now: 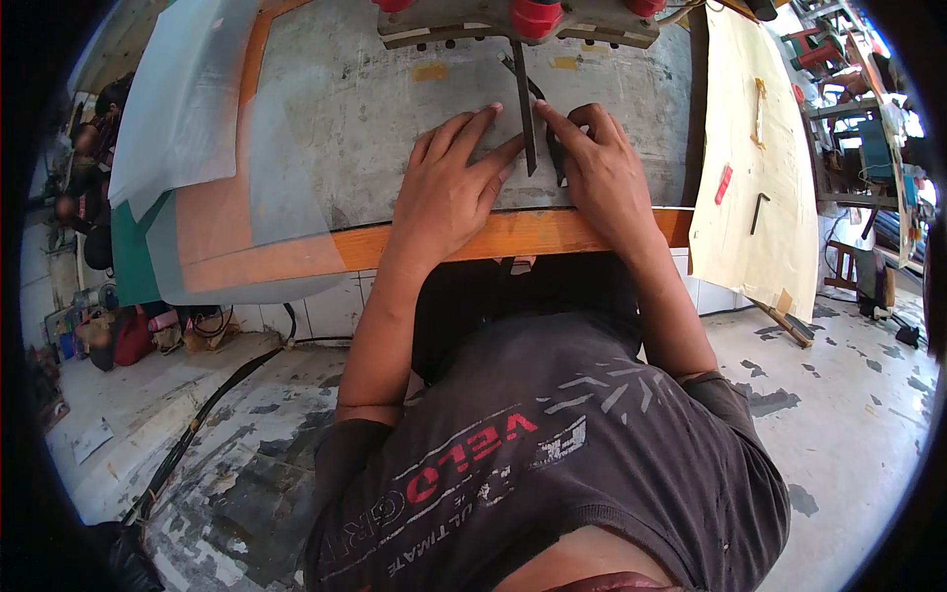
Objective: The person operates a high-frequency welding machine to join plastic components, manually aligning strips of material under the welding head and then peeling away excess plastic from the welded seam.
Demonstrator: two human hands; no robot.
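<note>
A narrow black strip [526, 109] runs down from the metal bar onto the grey board [335, 118]. Beside its left edge, my left hand [450, 183] rests palm down with fingers spread, the thumb close to the strip. My right hand [602, 163] lies to the right of the strip, index finger stretched toward it, the other fingers curled. Under that hand shows a dark slim object [555, 158], mostly hidden, its kind unclear. Another dark slender piece [533, 84] slants behind the strip; whether the two are one thing I cannot tell.
A metal bar [464, 37] with red knobs [536, 16] crosses the far side. An orange wooden edge [375, 247] borders the board in front. Translucent sheets [187, 109] overhang the left. On the right, a cream sheet [735, 217] bears a red piece [724, 185] and a hex key [759, 213].
</note>
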